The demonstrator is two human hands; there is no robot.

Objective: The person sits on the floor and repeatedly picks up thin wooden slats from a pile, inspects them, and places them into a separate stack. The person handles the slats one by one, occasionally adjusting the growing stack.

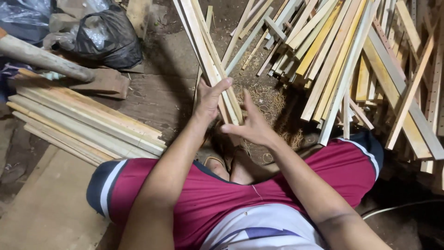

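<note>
I sit on the floor with a bundle of thin pale wooden slats [203, 44] slanting up and away from my lap. My left hand [209, 98] wraps around the bundle near its lower end. My right hand [249, 122] presses against the bundle's bottom end from the right, fingers spread, thumb towards the slats. My legs in dark red shorts [203, 194] fill the lower part of the view.
A big loose heap of wooden slats [360, 60] lies at the right. A neat stack of slats [78, 120] rests at the left, with a round pole [41, 58] and a black plastic bag [108, 34] behind it. Small rubber bands [266, 99] litter the floor.
</note>
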